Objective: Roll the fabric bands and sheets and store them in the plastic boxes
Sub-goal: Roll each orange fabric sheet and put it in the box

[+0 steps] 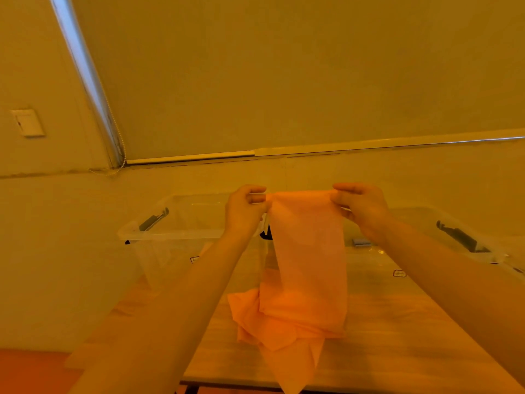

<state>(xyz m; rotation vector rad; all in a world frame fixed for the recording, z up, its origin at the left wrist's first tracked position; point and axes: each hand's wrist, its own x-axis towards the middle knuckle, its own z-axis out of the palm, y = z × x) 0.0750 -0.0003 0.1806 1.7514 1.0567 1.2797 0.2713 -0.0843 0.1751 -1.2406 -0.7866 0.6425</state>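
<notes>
A long orange fabric band [308, 251] hangs from both hands above the table. My left hand [245, 213] pinches its top left corner and my right hand [360, 209] pinches its top right corner, holding the upper edge stretched flat. The band's lower part lies crumpled on the wooden table [397, 336] and its end droops over the front edge. Behind the hands stand two clear plastic boxes: one on the left [170, 231] and one on the right [426, 251], both without lids, with black latches on their rims.
The table stands close to a pale wall with a roller blind [284, 81] and its bead chain [119, 143]. A wall switch [28, 122] is at the far left. An orange floor shows at the bottom left.
</notes>
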